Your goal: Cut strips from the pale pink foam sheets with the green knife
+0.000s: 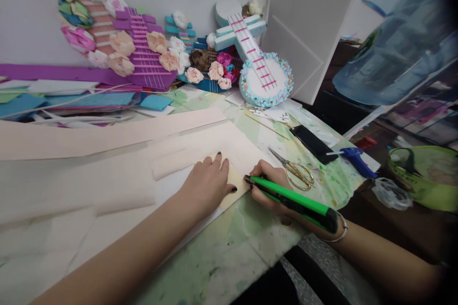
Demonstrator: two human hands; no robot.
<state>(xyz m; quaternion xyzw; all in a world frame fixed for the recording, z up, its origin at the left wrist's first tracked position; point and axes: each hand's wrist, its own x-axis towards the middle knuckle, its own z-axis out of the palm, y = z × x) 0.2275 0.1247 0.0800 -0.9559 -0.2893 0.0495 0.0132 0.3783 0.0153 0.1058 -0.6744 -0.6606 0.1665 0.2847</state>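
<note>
My left hand (pixel 204 185) lies flat with its fingers spread, pressing on a pale yellow piece (pixel 236 182) of paper or card. Beneath that piece are a white sheet (pixel 175 182) and larger cream sheets (pixel 103 171). In my right hand (pixel 269 177) is a green and black utility knife (pixel 295 196), its front end pointing left at the yellow piece's right edge. Whether the blade touches the piece, I cannot tell. Gold-handled scissors (pixel 296 170) rest just beyond my right hand.
Several paper-flower-decorated model instruments, including a blue-and-white one (pixel 266 78), stand along the back. A black phone (pixel 312 143) and a blue glue gun (pixel 358 162) lie to the right. Coloured sheets (pixel 89 100) are stacked at back left. A green basket (pixel 425 181) sits beyond the right edge.
</note>
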